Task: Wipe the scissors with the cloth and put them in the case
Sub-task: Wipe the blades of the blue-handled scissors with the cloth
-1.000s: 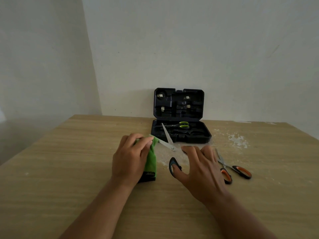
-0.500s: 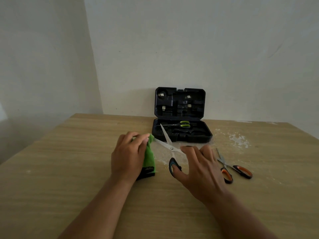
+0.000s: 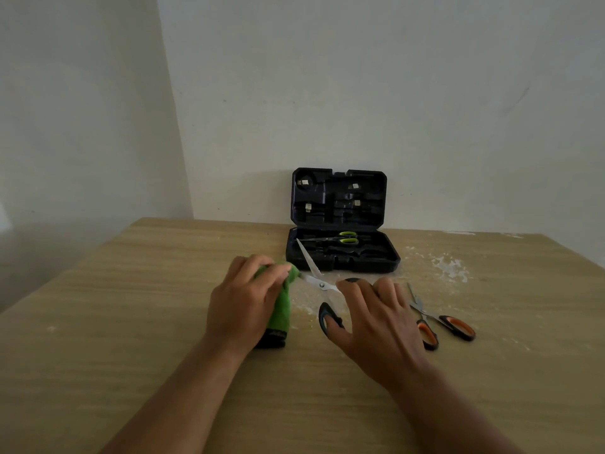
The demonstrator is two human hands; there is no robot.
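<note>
My left hand (image 3: 244, 298) grips a green cloth (image 3: 281, 309) and presses its top end around one blade of the opened blue-handled scissors (image 3: 319, 283). The other blade points up toward the black case (image 3: 342, 257). My right hand (image 3: 373, 319) holds these scissors by the handles, thumb through the near loop and fingers over the far one. The case stands open against the wall, with green-handled scissors (image 3: 340, 238) lying inside it. Orange-handled scissors (image 3: 438, 319) lie on the table just right of my right hand.
The wooden table (image 3: 131, 322) meets the wall behind the case. White powdery marks (image 3: 448, 265) are scattered to the right of the case and under the scissors. The table's left edge runs diagonally at the left.
My left hand with the cloth has slid a little along the blade toward the pivot. The scissors' blades have shifted slightly; my right hand has stayed on the handles.
</note>
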